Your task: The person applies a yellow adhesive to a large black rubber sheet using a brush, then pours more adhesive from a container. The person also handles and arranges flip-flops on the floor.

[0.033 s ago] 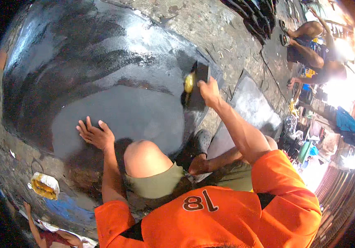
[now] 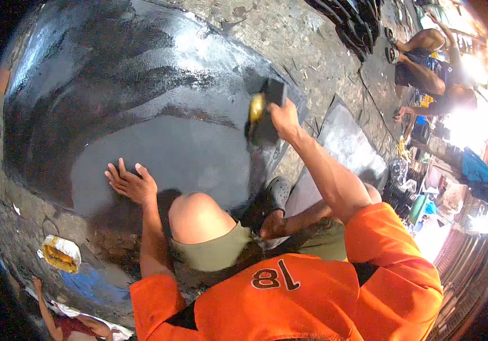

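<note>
A big dark sheet (image 2: 158,153) lies on the ground in front of me, wet and shiny over its far part and matte grey nearer my knee. My left hand (image 2: 133,183) rests on the matte part, palm down with fingers spread. Toward the sheet's right edge, my right hand (image 2: 285,120) grips a dark flat rectangular piece (image 2: 276,91). A glossy yellow smear or lump (image 2: 256,108) shows along its left side. Motion blurs the piece, and my hand hides part of it.
A white container (image 2: 61,254) with yellow-brown contents stands at the lower left. A grey sheet (image 2: 343,142) lies to the right of my foot. Dark strips (image 2: 346,23) are heaped at the far edge. Another person (image 2: 426,74) sits at the upper right; another person's arm (image 2: 45,307) shows lower left.
My right hand has shifted slightly to the left with the dark flat piece, and the yellow smear has moved left with it. My left hand stays in place.
</note>
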### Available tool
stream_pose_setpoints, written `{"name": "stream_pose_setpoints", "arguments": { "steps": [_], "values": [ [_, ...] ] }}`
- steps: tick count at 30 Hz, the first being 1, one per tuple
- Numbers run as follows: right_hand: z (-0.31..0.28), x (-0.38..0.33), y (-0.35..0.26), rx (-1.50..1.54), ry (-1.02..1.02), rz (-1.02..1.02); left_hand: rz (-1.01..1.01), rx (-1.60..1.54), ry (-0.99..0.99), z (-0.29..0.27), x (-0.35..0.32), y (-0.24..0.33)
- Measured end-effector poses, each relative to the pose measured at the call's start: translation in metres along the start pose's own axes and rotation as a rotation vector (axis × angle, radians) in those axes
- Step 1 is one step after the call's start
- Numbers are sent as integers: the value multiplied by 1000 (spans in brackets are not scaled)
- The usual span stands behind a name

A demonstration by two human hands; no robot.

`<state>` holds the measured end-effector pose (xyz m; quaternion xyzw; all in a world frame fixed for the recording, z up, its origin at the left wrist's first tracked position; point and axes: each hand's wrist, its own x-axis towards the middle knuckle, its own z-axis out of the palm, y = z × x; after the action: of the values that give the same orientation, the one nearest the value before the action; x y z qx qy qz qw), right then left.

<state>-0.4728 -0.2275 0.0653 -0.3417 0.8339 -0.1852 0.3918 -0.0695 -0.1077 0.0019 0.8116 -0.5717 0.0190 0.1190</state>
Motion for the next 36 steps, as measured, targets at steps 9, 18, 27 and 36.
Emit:
{"name": "stream_pose_setpoints", "arguments": {
  "steps": [9,18,27,36],
  "values": [
    [85,84,-164,-220,-182,-430,-19,-13,2,13,8,10],
    [72,97,-199,-1070,-687,-995,149,-18,-50,9,4,-12],
    [15,33,-64,-907,-674,-951,35,-66,-3,9,2,-2],
    [60,34,-40,-238,-308,-422,-906,-258,-84,-13,-141,-30]
  ]
}}
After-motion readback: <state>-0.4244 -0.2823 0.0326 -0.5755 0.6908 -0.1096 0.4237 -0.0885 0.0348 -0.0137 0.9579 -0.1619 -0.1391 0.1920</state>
